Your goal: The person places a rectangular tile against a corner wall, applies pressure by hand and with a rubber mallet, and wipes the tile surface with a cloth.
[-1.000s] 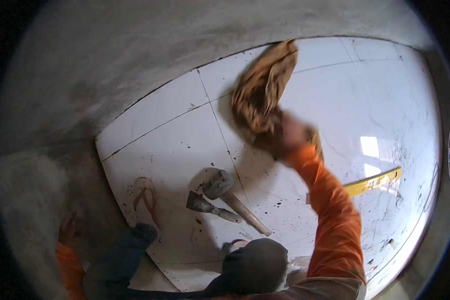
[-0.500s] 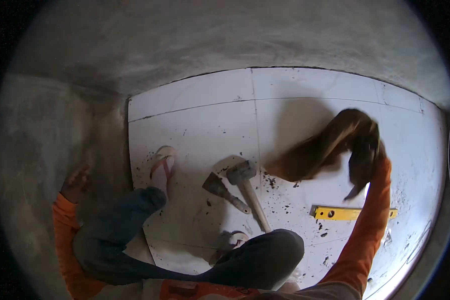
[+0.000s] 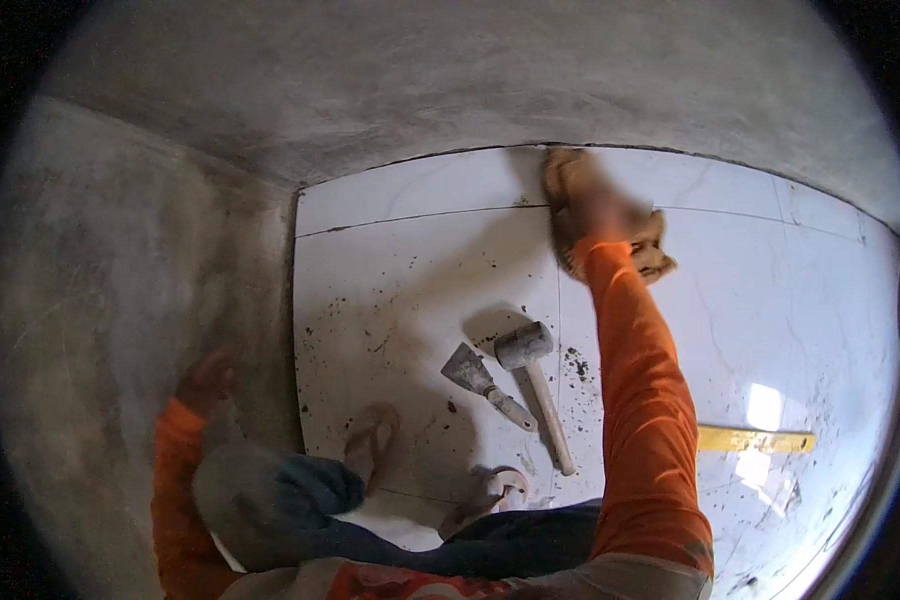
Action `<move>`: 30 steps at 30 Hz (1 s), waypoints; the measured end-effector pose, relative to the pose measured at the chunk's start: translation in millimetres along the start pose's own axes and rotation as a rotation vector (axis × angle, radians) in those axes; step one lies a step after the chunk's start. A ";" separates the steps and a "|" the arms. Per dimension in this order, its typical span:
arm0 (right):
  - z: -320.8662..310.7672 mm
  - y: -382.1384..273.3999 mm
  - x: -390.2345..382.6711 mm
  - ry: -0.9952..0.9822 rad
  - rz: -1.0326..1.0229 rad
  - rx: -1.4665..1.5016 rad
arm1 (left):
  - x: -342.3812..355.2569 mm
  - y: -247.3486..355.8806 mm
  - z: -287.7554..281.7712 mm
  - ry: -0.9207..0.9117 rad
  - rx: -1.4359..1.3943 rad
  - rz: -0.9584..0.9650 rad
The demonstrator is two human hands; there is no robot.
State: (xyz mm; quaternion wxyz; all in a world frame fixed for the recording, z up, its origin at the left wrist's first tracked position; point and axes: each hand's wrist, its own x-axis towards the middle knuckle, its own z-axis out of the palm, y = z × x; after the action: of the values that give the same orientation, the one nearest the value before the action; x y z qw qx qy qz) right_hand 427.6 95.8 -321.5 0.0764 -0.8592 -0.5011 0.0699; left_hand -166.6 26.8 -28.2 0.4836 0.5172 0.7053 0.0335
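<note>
A crumpled brown cloth (image 3: 653,262) lies against the white floor tiles near the far wall, across a joint between tiles. My right hand (image 3: 602,212), blurred by motion, grips and presses it down from above with the arm stretched out. My left hand (image 3: 208,383) hangs empty beside the left wall, its fingers loosely apart and dim. Between my feet and the cloth lie a scraper (image 3: 486,384) with a wide flat blade and a mallet (image 3: 526,347) with a grey head and pale handle, side by side.
A yellow spirit level (image 3: 755,440) rests on the tiles right of my forearm. Dark crumbs of debris (image 3: 576,365) are scattered over the white tiles (image 3: 420,260). Bare grey walls (image 3: 450,80) bound the floor at the back and left. My sandalled foot (image 3: 373,440) stands at the left.
My right hand has swung the cloth leftward and away from me, from mid-air down onto the tiles by the far wall. My left hand stays low by the left wall.
</note>
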 end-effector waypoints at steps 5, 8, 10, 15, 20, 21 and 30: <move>-43.2 1.9 -101.4 -0.310 -0.490 0.030 | 135.4 -16.2 102.1 -0.203 0.425 0.221; -67.1 34.8 -163.2 -0.340 -0.550 -0.034 | 198.2 -52.3 191.7 -0.148 0.303 0.604; -55.5 72.4 -209.0 -0.207 -0.599 0.011 | 219.6 -73.5 253.1 -0.109 0.302 0.926; -71.4 53.3 -300.2 -0.626 -0.662 -0.271 | 169.2 -85.3 290.0 -0.402 0.602 0.985; -101.2 74.3 -333.0 -0.805 -0.748 -0.254 | 150.0 -75.3 286.4 -0.748 0.785 0.950; -104.0 67.1 -330.9 -0.833 -0.656 -0.254 | 150.2 -76.2 283.8 -0.742 0.783 0.920; -111.8 -4.8 -291.3 -0.386 0.111 -0.254 | 173.3 -80.8 280.8 -0.460 0.251 0.981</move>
State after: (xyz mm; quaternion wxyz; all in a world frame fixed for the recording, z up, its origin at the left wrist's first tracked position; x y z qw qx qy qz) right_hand 303.3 -162.6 -198.5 -0.1338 -0.8588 -0.4631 0.1735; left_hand -21.2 -5.7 -333.6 0.4874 0.8327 0.2566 0.0566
